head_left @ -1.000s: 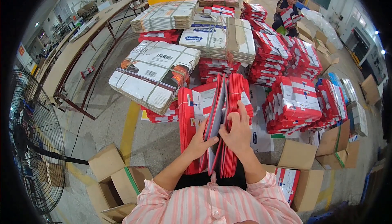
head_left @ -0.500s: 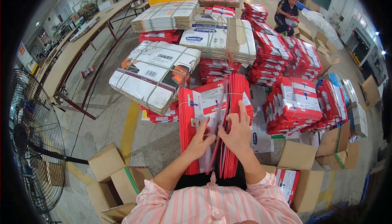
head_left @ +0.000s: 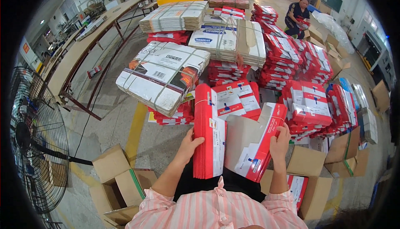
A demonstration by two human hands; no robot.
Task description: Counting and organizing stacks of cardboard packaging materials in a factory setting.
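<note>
**Worker splits a stack of flat red cartons**

The left hand (head_left: 188, 143) was closed in a grip on the outer edge of an upright stack of red flat cartons (head_left: 209, 133), thumb in front and fingers behind. The right hand (head_left: 279, 142) was closed on the far edge of a smaller red-and-white bundle (head_left: 255, 143), tilted away to the right so its plain grey inner face showed. The two lots stood just inside the hands and touching at the bottom, over the person's lap, opening like a V. Done well, the split would call for firm thumbs and squared edges, so no sheet slid out. Beyond the hands lay a strapped bundle of printed sheets (head_left: 163, 75), piles of red packs (head_left: 308, 104) and open cardboard boxes (head_left: 118, 179) on the floor. A standing fan (head_left: 37, 141) was at far left.
</note>
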